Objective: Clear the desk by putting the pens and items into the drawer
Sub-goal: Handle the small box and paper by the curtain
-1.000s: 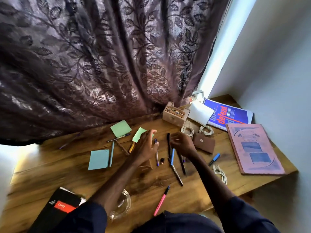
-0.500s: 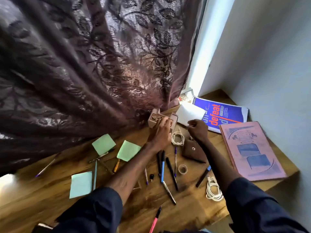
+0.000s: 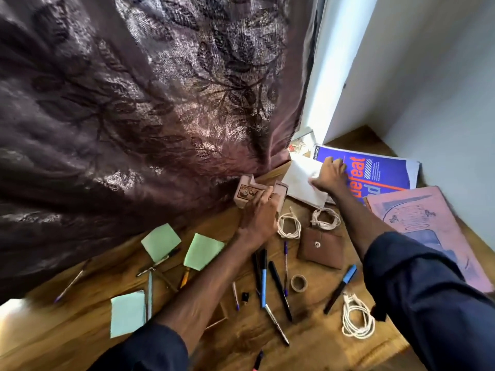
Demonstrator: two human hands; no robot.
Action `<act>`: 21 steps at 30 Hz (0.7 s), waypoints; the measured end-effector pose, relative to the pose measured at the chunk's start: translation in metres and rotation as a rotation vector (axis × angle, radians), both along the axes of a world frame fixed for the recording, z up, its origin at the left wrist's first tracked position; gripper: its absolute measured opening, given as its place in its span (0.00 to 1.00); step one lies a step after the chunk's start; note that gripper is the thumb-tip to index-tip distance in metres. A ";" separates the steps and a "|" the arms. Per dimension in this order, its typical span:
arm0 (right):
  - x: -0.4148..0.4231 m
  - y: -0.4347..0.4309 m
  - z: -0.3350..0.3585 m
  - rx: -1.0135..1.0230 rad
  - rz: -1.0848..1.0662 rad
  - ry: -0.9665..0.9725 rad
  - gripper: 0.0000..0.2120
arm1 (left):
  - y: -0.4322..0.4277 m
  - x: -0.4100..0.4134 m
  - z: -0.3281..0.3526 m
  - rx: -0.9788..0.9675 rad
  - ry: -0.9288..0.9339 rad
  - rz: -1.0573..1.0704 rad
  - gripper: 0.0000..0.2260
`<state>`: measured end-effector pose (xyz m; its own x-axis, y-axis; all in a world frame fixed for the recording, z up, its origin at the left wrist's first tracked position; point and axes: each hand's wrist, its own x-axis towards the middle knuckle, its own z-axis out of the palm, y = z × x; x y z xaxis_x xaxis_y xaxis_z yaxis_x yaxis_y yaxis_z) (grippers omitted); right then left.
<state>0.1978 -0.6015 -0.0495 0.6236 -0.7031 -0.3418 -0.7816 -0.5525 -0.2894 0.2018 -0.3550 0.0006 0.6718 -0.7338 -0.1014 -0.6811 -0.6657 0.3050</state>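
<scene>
My left hand (image 3: pixel 261 214) grips a small tan box (image 3: pixel 245 192) at the back of the wooden desk (image 3: pixel 308 344), by the curtain. My right hand (image 3: pixel 328 175) has its fingers curled on the edge of a white paper (image 3: pixel 300 180) lying against a blue booklet (image 3: pixel 375 170). Several pens (image 3: pixel 278 287) lie in the middle of the desk, among them a blue-capped marker (image 3: pixel 340 289) and a pink pen (image 3: pixel 257 361) at the near edge. Beside them are a tape roll (image 3: pixel 298 283), a brown wallet (image 3: pixel 320 247) and three white cable coils (image 3: pixel 357 321). No drawer is in view.
Green and pale blue sticky notes (image 3: pixel 160 242) with more pens lie to the left. A pink book (image 3: pixel 428 228) lies at the right by the grey wall. A dark patterned curtain (image 3: pixel 147 116) hangs over the desk's back edge.
Both hands moved from the pens in the middle to the back of the desk. The left took hold of the tan box; the right went on to the white paper.
</scene>
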 end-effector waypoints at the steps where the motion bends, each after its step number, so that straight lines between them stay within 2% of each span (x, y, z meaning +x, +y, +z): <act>1: 0.002 -0.001 0.000 0.001 -0.003 0.012 0.45 | -0.001 0.001 -0.001 -0.002 0.003 0.000 0.27; 5: 0.007 -0.005 0.002 -0.002 -0.014 0.055 0.41 | -0.001 -0.002 -0.001 -0.041 -0.005 0.019 0.27; 9: 0.008 0.002 0.003 -0.035 -0.050 0.031 0.26 | -0.001 -0.005 0.001 -0.037 0.000 0.033 0.28; 13: 0.001 0.021 0.006 -0.031 -0.084 -0.087 0.15 | -0.003 -0.005 0.005 0.006 0.035 0.032 0.30; 17: -0.015 0.035 0.020 0.007 -0.096 -0.233 0.08 | -0.005 -0.006 0.015 0.067 0.057 0.034 0.33; 19: -0.020 0.046 0.040 -0.019 -0.088 -0.342 0.06 | -0.007 -0.006 0.022 0.069 0.145 0.075 0.32; 21: -0.022 0.059 0.066 -0.045 -0.090 -0.469 0.07 | -0.006 -0.004 0.028 -0.020 0.243 0.151 0.30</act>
